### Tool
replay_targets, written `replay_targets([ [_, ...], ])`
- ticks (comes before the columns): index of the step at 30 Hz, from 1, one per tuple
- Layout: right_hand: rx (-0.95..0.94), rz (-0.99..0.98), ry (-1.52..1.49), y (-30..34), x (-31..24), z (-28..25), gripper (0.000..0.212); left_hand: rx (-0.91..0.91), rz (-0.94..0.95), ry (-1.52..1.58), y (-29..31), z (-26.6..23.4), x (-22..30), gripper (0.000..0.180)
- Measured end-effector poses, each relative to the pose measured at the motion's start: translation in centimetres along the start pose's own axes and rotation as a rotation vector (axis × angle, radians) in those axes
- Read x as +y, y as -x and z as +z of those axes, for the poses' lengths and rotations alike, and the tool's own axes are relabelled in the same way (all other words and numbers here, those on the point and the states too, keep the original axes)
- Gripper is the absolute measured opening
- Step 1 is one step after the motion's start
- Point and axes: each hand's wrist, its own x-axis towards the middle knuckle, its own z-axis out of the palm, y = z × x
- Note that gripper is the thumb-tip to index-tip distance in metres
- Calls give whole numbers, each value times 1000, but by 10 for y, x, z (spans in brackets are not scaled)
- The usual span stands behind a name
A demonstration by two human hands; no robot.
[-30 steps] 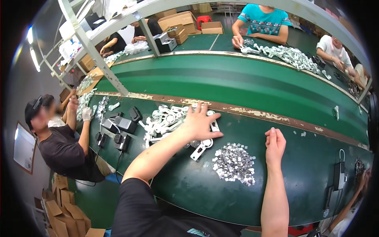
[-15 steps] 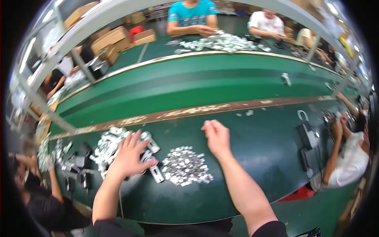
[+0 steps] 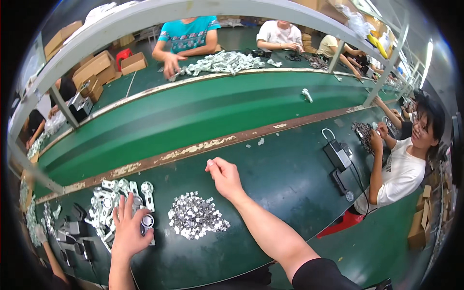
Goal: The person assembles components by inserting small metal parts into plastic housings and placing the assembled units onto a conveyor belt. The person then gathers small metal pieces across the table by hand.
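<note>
My left hand [image 3: 126,229] has its fingers spread over the right side of a pile of pale, round-headed plastic parts [image 3: 102,203]. Its thumb is beside the ring-shaped head of one part [image 3: 148,221], and whether they touch I cannot tell. Just beyond lies another pale part [image 3: 148,194] with a long flat stem. A heap of small silvery square pieces [image 3: 197,216] sits between my hands. My right hand [image 3: 224,178] is closed above the green tabletop, thumb against bent fingers; anything inside is hidden.
A conveyor belt [image 3: 208,116] runs behind a worn brown ledge [image 3: 193,150]. Black devices [image 3: 338,154] with a cable stand at right, near a seated co-worker [image 3: 403,159]. Dark blocks [image 3: 75,229] lie at left. Opposite, people sit behind another pale pile [image 3: 222,63].
The whole view has swung to the right, so things appear further left. My left hand stays spread by the pile and my right stays closed. The teal-shirted co-worker's hand has reached down beside the far pile.
</note>
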Motion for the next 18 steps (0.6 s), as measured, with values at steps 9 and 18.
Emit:
replay_targets([
  [9,-239,-255,197,5,-23,9,21,203,239,443,29,45,65,106],
  [18,-757,-579,588,37,-28,23,50,105,153,130,10,79,81,123],
])
